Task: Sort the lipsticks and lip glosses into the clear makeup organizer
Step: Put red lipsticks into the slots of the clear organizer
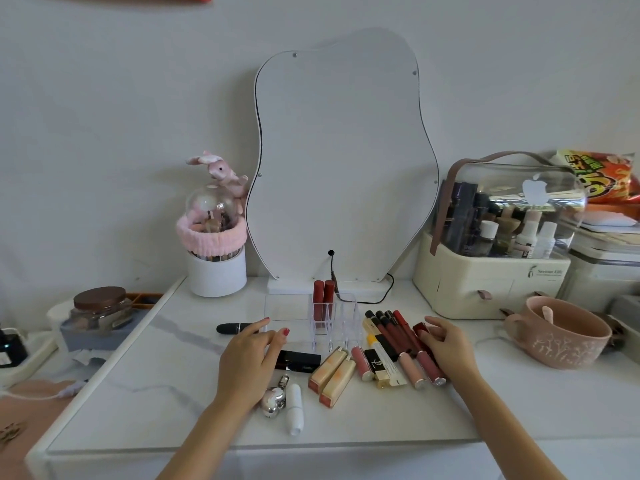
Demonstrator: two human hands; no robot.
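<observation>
Both grips loose, right (446, 344) on lipsticks (420, 332).

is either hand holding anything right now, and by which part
The left hand holds nothing; it rests flat by the clear organizer. The right hand curls over a dark red lipstick, but whether it grips it cannot be told.

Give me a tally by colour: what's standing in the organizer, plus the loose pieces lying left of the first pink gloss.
Red tubes, standing in the organizer: 2
Black lipsticks: 2
Peach lipsticks: 2
White tube: 1
Silver charm case: 1
Total: 8
</observation>
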